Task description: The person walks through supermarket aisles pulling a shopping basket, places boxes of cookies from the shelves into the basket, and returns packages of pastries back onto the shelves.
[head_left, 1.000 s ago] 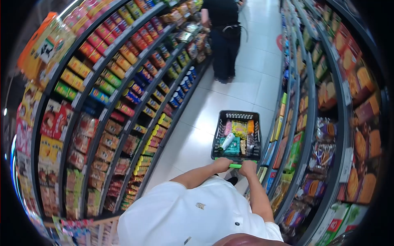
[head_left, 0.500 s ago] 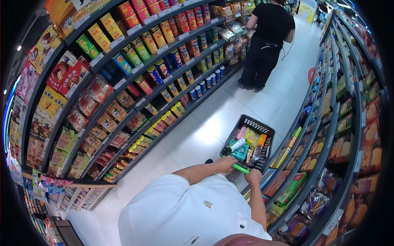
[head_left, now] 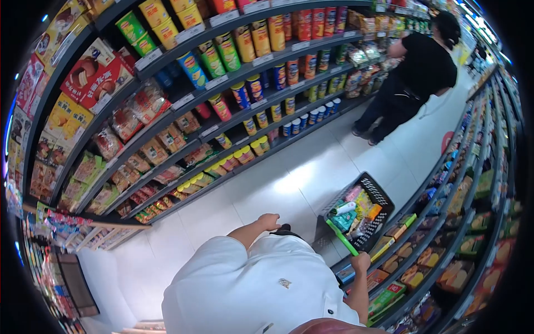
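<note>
One hand, the right, wraps its fingers round the handle, so the basket could swing into the shelf near it; the left hand hangs off, finger spread unclear.

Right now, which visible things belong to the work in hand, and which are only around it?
In the work: right hand, gripping the green handle; left hand, off it; black basket; packages inside.

Only around: shelved canisters; shelved red box; person in black.

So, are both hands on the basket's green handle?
No, only the right hand holds the green handle of the basket, while the left hand is apart from it.
</note>
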`<state>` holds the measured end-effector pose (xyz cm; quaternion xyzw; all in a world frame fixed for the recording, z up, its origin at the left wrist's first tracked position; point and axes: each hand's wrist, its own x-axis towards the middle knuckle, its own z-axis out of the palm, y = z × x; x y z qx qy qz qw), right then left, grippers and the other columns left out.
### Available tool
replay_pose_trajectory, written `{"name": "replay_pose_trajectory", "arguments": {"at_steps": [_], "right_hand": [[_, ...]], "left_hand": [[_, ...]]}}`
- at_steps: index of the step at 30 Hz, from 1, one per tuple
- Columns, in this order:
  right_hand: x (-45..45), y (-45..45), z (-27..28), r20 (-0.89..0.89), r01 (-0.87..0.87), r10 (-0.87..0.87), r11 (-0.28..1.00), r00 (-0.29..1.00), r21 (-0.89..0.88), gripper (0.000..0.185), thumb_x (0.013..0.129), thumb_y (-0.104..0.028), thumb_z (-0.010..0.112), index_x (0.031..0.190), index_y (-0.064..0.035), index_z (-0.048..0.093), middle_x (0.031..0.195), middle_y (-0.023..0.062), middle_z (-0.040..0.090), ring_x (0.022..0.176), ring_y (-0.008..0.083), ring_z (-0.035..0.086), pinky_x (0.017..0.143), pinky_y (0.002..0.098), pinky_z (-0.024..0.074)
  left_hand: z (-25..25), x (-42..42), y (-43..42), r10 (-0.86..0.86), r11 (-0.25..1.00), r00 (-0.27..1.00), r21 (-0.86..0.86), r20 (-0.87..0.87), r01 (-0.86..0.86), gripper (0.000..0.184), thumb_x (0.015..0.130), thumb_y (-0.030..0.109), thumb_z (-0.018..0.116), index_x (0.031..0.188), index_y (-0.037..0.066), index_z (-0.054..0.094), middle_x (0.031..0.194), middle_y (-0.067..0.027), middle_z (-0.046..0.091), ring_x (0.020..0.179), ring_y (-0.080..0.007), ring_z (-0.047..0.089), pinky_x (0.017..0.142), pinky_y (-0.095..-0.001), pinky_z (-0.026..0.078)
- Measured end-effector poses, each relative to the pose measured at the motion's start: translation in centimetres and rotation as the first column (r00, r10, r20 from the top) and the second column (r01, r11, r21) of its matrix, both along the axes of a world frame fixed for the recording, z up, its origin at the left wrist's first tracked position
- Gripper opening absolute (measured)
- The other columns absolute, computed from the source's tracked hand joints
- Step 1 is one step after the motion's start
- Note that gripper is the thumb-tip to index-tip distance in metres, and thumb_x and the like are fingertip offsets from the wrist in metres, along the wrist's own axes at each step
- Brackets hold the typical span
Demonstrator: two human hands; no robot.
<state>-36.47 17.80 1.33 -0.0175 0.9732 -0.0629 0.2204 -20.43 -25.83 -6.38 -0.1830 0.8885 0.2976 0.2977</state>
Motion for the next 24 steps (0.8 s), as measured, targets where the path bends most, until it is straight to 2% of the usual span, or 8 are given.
{"name": "replay_pose_trajectory", "arguments": {"at_steps": [7,9,10,11,12,14,19,24], "right_hand": [[-4.5,0.3,-3.0,-0.065,-0.055,0.058,0.997,0.996,0.046,0.041,0.080,-0.040,0.066,0.095,-0.0023,0.070,0.091,0.0234,0.070,0.088,0.0428,0.068,0.076,0.0509,0.0547],[-6.1,-1.7,0.6,0.183,0.046,-0.052,0.998,0.982,0.034,0.040,0.084,-0.043,0.058,0.089,-0.0063,0.073,0.095,0.0209,0.070,0.094,0.0381,0.068,0.077,0.0493,0.0547],[-5.7,-1.5,-0.3,-0.004,0.049,-0.049,0.999,0.999,0.003,0.034,0.082,-0.037,0.060,0.086,-0.0064,0.074,0.091,0.0199,0.071,0.089,0.0376,0.069,0.076,0.0484,0.0552],[-6.2,-1.3,-0.8,0.025,0.075,-0.076,0.997,0.997,0.033,0.027,0.078,-0.032,0.063,0.083,-0.0078,0.074,0.090,0.0185,0.072,0.086,0.0368,0.070,0.076,0.0473,0.0558],[-7.0,-1.4,-0.2,0.071,0.131,-0.134,0.990,0.988,0.048,0.024,0.073,-0.026,0.064,0.083,-0.0078,0.075,0.090,0.0183,0.072,0.087,0.0356,0.070,0.076,0.0468,0.0562],[-8.0,-0.6,-2.4,0.055,0.107,-0.109,0.994,0.993,0.034,0.027,0.070,-0.024,0.065,0.085,-0.0053,0.076,0.088,0.0187,0.072,0.086,0.0349,0.071,0.077,0.0462,0.0565],[-9.9,-1.0,-2.2,0.029,0.123,-0.122,0.991,0.992,-0.047,0.027,0.074,-0.029,0.063,0.083,-0.0057,0.076,0.089,0.0184,0.072,0.085,0.0345,0.071,0.077,0.0464,0.0563],[-13.0,-0.6,-1.2,-0.031,0.108,-0.116,0.978,0.993,-0.180,0.026,0.078,-0.032,0.063,0.087,-0.0115,0.075,0.083,0.0158,0.072,0.083,0.0351,0.070,0.076,0.0487,0.0557]], "left_hand": [[-1.0,1.7,-4.0,0.090,0.989,0.995,0.112,0.039,-0.094,0.055,0.085,0.043,0.067,0.126,0.006,0.060,0.114,-0.0162,0.069,0.109,-0.0334,0.065,0.094,-0.0432,0.051],[-0.2,0.5,-3.5,0.129,0.981,0.990,0.151,-0.050,-0.120,0.054,0.085,0.040,0.069,0.125,0.004,0.061,0.110,-0.0166,0.070,0.106,-0.0308,0.066,0.092,-0.0396,0.052],[0.9,-0.8,-2.9,0.174,0.960,0.982,0.235,-0.067,-0.154,0.052,0.086,0.036,0.070,0.125,0.002,0.060,0.111,-0.0170,0.070,0.105,-0.0284,0.067,0.090,-0.0375,0.053],[2.4,-2.5,-2.2,0.229,0.928,0.971,0.316,-0.066,-0.197,0.050,0.087,0.032,0.071,0.124,0.000,0.060,0.112,-0.0173,0.070,0.104,-0.0260,0.068,0.089,-0.0354,0.054],[3.3,-4.8,-1.2,0.102,0.939,0.993,0.335,-0.066,-0.074,0.050,0.087,0.032,0.071,0.124,0.000,0.060,0.112,-0.0173,0.070,0.104,-0.0260,0.068,0.089,-0.0354,0.054],[5.3,-8.9,0.5,0.308,0.833,0.934,0.525,-0.182,-0.172,0.042,0.090,0.019,0.070,0.125,-0.002,0.059,0.116,-0.0163,0.068,0.107,-0.0221,0.066,0.090,-0.0338,0.053],[18.9,-20.8,5.9,0.305,0.682,0.880,0.728,-0.364,0.065,0.037,0.091,0.005,0.067,0.126,-0.002,0.058,0.125,-0.0135,0.064,0.116,-0.0200,0.061,0.100,-0.0320,0.048],[35.5,-30.2,12.7,0.233,0.570,0.664,0.653,-0.710,0.499,0.045,0.080,0.003,0.074,0.123,-0.003,0.060,0.127,-0.0162,0.064,0.119,-0.0249,0.060,0.099,-0.0357,0.047]]}}
